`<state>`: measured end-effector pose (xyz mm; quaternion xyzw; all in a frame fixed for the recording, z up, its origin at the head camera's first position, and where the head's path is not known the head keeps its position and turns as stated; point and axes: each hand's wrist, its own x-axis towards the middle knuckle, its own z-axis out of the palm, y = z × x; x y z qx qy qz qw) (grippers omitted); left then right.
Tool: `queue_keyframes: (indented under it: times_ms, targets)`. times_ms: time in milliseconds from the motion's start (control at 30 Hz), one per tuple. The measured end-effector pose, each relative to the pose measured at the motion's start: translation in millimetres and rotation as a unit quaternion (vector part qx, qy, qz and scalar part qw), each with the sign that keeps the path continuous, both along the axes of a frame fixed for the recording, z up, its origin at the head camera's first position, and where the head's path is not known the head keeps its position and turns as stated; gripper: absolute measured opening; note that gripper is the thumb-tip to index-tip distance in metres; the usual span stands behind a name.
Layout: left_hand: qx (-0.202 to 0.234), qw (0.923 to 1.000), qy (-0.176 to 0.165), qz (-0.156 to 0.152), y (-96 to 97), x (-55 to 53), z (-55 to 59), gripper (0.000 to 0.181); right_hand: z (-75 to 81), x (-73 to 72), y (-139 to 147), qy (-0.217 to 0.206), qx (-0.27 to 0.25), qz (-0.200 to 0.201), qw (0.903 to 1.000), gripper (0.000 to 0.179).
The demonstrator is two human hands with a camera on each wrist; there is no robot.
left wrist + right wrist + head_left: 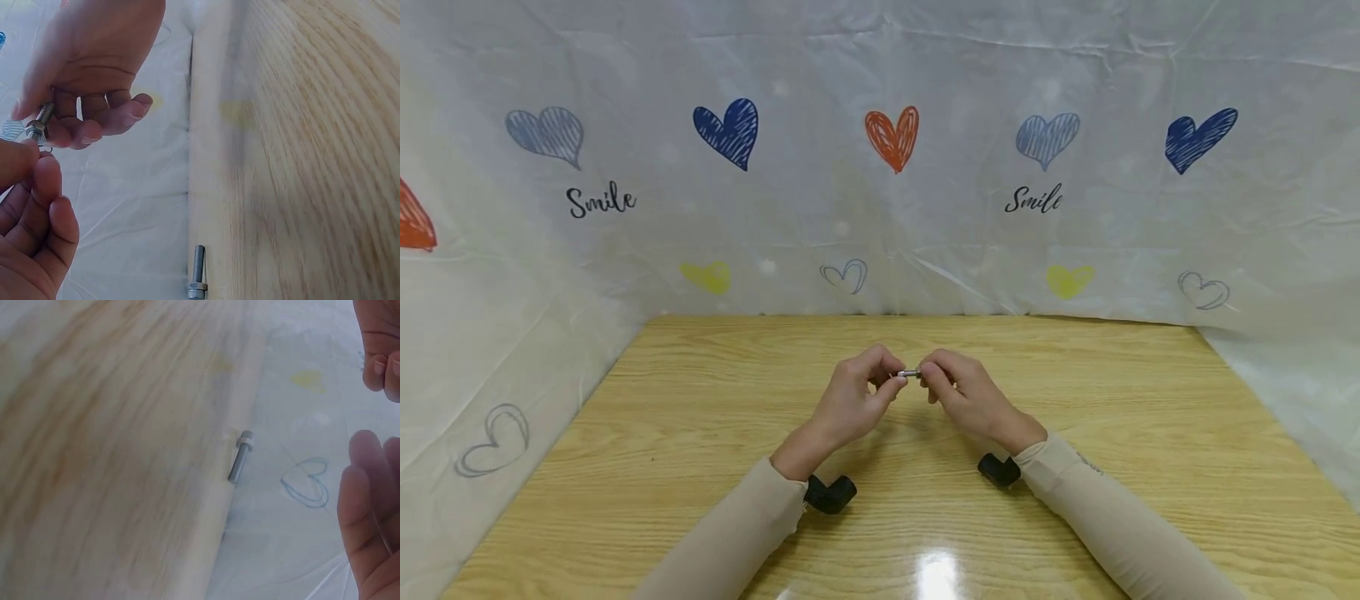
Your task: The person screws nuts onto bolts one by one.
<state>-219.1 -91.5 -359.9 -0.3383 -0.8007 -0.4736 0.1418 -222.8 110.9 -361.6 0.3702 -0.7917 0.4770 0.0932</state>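
Observation:
Both hands meet above the middle of the table, with a silver bolt (910, 373) between their fingertips. The left hand (857, 392) pinches its left end between thumb and finger. The right hand (970, 393) pinches the other end. In the left wrist view the bolt's thread (45, 112) and a hex nut (35, 128) show between the fingers; the end in the left hand (34, 231) is covered. Another bolt (197, 269) with a nut on it lies near the table's far side; the right wrist view shows a bolt (240, 456) there too. The head view does not show it.
The wood-grain table (700, 433) fills the space below the hands. A pale sheet (955, 217) printed with hearts hangs behind it and at the sides. Black wrist mounts (831, 495) stick out from under the sleeves.

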Motion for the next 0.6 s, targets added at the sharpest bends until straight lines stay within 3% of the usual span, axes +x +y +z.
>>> queue_keyframes:
  times_ms: [67,200,300,367,600]
  targets:
    - [0.0,1.0,0.002,0.004,-1.0,-0.1,0.4,0.008,-7.5,-5.3,1.6,0.003,0.0,0.002,1.0,0.009]
    - [-0.002,1.0,0.002,0.003,-1.7,0.1,1.0,0.008,-6.2,-3.8,0.5,0.011,-0.003,0.008,0.9999,0.023]
    - [0.0,1.0,-0.001,0.001,-1.3,0.2,0.9,0.008,-5.7,-3.9,-0.9,0.022,-0.006,0.014,0.9996,0.014]
    - [0.001,1.0,-0.003,0.0,-0.9,0.1,0.6,0.008,-13.9,-10.4,0.1,0.03,-0.007,0.015,0.9994,0.009]
    - [0.003,1.0,-0.001,-0.001,-0.8,0.9,1.6,0.008,-16.2,-12.7,2.0,0.016,-0.001,0.013,0.9998,0.015]
